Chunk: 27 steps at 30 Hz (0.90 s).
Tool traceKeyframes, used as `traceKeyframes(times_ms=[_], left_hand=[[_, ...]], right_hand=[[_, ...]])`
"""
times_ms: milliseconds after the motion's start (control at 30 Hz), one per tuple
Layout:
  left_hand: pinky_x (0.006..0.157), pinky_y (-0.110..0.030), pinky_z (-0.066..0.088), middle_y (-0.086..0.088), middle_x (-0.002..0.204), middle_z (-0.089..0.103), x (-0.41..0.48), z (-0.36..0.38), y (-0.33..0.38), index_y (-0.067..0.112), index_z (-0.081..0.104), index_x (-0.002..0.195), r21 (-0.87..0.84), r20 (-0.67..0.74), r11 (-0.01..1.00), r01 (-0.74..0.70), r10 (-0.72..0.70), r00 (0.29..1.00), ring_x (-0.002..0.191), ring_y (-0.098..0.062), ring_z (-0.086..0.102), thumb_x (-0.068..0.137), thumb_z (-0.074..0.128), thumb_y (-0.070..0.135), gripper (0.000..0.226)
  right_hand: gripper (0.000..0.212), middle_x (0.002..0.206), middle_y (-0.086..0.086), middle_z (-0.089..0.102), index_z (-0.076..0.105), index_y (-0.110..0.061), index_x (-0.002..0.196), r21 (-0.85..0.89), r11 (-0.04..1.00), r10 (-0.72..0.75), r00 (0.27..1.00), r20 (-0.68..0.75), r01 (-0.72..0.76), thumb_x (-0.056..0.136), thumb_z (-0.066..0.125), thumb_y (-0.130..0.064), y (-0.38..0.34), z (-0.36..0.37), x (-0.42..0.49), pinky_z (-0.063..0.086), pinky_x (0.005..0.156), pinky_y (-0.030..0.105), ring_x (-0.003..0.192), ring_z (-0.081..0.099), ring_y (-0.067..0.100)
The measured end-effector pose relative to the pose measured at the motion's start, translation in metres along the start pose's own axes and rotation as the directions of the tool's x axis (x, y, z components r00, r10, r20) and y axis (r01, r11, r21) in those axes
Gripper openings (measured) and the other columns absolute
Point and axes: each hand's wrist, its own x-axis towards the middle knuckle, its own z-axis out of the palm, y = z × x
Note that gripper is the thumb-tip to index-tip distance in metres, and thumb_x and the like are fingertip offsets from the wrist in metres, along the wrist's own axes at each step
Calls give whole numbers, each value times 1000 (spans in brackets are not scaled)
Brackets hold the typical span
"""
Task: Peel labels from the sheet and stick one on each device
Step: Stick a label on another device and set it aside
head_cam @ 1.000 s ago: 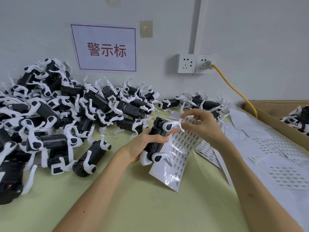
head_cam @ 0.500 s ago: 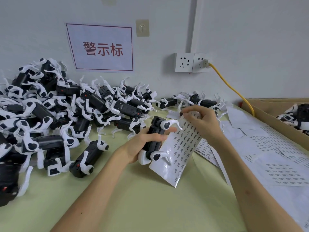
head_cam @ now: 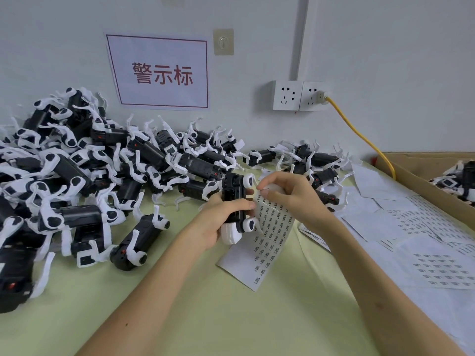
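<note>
While left hand [head_cam: 220, 220] grips the device [head_cam: 232, 191], w/ long axis near-to-far, right hand [head_cam: 290, 199] pinches the label sheet [head_cam: 272, 237] at its top edge, just right of that body. Label lifted yet? Can't tell.

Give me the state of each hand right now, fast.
Left hand: closed around the black-and-white plastic device, holding it.
Right hand: fingertips pinching the top of the white paper label sheet.
</note>
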Motion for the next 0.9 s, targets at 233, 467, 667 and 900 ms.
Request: traceKeyframes(times_ms=[233,467,667,900], left_hand=[[63,-30,55,2,74,74,4,4,-2,20,75,96,30,-131,996,-88,91,987,68,-13,71,79,81,2,25],[51,-23,55,6,63,70,5,7,-2,12,69,93,36,-258,977,-212,214,942,58,-13,72,79,77,-7,25],[49,-17,51,8,59,69,5,7,-2,12,67,88,78,-284,962,-262,273,919,55,-7,70,81,76,-9,23],[55,-31,59,-2,65,68,5,5,0,15,66,73,169,-279,941,-292,330,902,59,-19,69,79,76,-7,25]], right_hand=[[7,98,-3,71,77,-16,92,-141,989,-47,996,-80,35,92,74,-10,2,10,0,53,91,36,93,67,12],[12,109,-2,67,82,-21,89,-616,750,-414,897,-155,240,82,84,-12,6,20,1,44,91,55,103,50,18],[13,114,-1,69,83,-21,88,-745,617,-504,855,-126,254,79,86,-13,4,23,-1,41,89,47,106,55,27],[12,92,-3,76,82,-14,88,-701,661,-479,869,-121,266,82,81,-4,3,30,-3,44,86,42,89,70,24]])
